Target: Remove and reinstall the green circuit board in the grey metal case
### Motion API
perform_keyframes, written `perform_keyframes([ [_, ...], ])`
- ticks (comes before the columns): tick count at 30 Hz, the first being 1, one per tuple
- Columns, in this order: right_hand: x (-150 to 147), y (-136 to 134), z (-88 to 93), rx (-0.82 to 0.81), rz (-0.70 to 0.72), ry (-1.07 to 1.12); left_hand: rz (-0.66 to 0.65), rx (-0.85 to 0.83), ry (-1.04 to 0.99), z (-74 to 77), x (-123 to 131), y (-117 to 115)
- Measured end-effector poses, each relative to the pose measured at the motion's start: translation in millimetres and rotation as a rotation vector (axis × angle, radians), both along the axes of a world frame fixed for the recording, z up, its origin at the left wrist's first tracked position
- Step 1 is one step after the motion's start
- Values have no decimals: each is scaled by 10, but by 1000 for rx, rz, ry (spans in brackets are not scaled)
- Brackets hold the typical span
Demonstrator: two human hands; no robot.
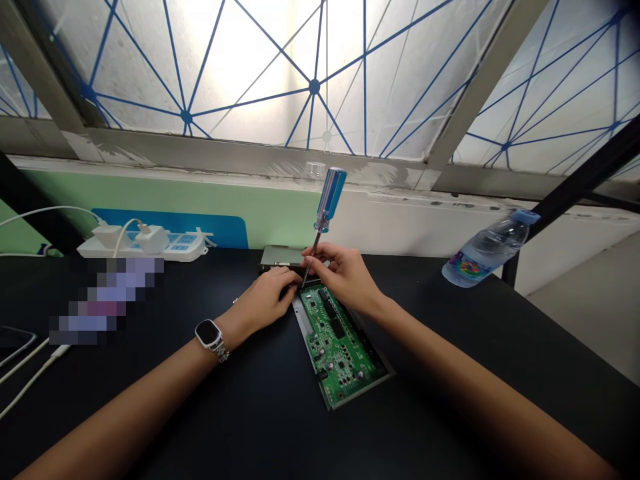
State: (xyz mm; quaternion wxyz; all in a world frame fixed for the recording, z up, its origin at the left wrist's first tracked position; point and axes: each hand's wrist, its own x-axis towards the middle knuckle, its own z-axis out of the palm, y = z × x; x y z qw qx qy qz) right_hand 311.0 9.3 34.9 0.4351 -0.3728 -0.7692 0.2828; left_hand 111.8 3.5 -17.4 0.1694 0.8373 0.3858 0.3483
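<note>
A green circuit board (336, 343) lies in a shallow metal tray (384, 373) on the black table. A screwdriver (325, 210) with a blue and clear handle stands nearly upright, its tip at the board's far left corner. My right hand (345, 273) pinches the metal shaft low down, fingers closed round it. My left hand (267, 297), with a watch on the wrist, rests curled at the board's far left edge, its fingertips pressed by the screwdriver tip. A grey metal cover (277, 257) lies just behind both hands.
A white power strip (150, 245) with plugged chargers and white cables sits at the back left by the wall. A plastic water bottle (487, 250) lies tilted at the back right near the table's edge. A phone's corner (13, 340) shows at far left.
</note>
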Motion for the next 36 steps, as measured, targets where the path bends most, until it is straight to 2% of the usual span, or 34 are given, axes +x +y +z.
perform_keyframes([
  [5, 19, -1, -21, -73, 114, 9, 30, 10, 39, -30, 22, 9],
  [11, 35, 5, -6, -95, 131, 107, 73, 9, 40, 29, 18, -73],
  [16, 76, -78, -31, -218, 117, 355, 76, 28, -7, 87, -20, -184],
  [19, 157, -206, -144, -323, 86, 569, 80, 8, -10, 86, -62, -287],
  [23, 290, -350, -307, -475, -22, 785, 47, -9, 20, 60, -48, -396],
  [26, 340, -373, -349, -583, -67, 892, 48, -6, 2, 52, 9, -435],
  [31, 325, -373, -309, -602, -79, 910, 110, 4, -85, 79, 63, -470],
  [36, 302, -428, -273, -601, -57, 895, 109, 22, -117, 104, 72, -485],
])
